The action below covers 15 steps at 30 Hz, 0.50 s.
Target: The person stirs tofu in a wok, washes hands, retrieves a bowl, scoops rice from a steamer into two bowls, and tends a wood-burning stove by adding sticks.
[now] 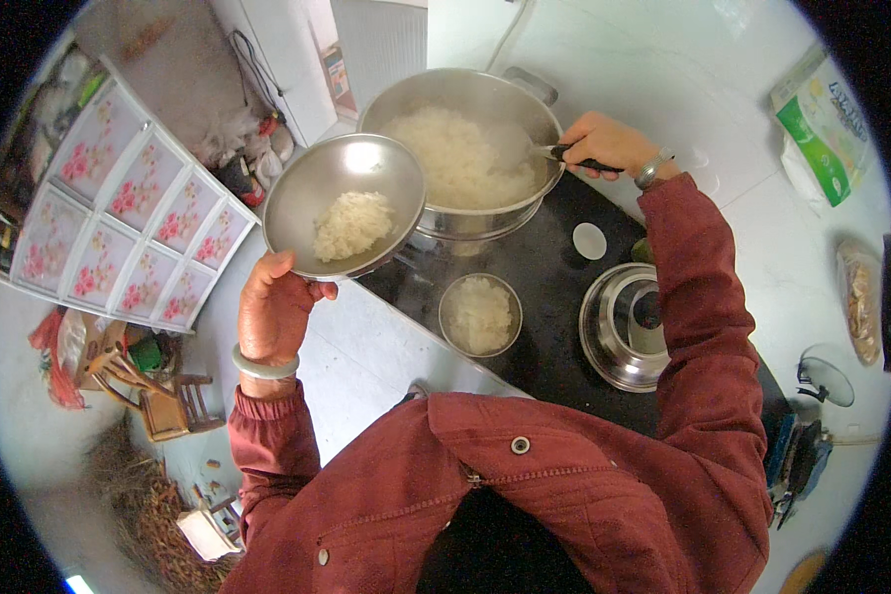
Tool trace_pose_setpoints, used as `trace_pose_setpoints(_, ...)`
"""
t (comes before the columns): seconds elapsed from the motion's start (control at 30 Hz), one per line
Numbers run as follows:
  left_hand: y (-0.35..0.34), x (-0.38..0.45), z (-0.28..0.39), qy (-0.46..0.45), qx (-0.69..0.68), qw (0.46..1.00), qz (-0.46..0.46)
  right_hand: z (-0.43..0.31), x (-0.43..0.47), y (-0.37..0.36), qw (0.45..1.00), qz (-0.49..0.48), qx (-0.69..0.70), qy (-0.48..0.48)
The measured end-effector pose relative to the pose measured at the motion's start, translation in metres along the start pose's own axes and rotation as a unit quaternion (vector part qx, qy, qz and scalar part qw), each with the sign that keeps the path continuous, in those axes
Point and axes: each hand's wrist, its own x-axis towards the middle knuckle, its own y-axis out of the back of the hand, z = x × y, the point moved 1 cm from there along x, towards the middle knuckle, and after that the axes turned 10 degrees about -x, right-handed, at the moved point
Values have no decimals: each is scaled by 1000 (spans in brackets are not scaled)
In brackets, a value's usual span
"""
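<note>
My left hand (275,301) grips the near rim of a shallow metal bowl (289,182), tilted, with a heap of cooked white rice (353,225) in it. The bowl is just left of a large steel steamer pot (482,224) full of steaming rice (453,152). My right hand (605,145) is closed around the black handle of a metal utensil (592,160) at the pot's right rim; the utensil's head reaches into the pot, blurred by steam. Nearer to me, a small round bowl of rice (480,315) stands on the black counter.
On the black counter (542,364), a metal lid (620,327) lies under my right forearm, near a small white dish (589,241). A tissue pack (824,134) and a bagged item (859,301) are on the right wall. A flowered cabinet (126,208) and a wooden chair (167,412) stand left.
</note>
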Motion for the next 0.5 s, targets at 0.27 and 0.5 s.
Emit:
trace_pose_setpoints(0.27, 6, -5, 0, -7, 0, 1000, 5, 12, 12, -2, 981, -73, 181, 9)
trace_pose_setpoints(0.5, 10, -7, -1, 0, 3, 1000, 4, -7, 12, -28, 937, -82, 336, 38)
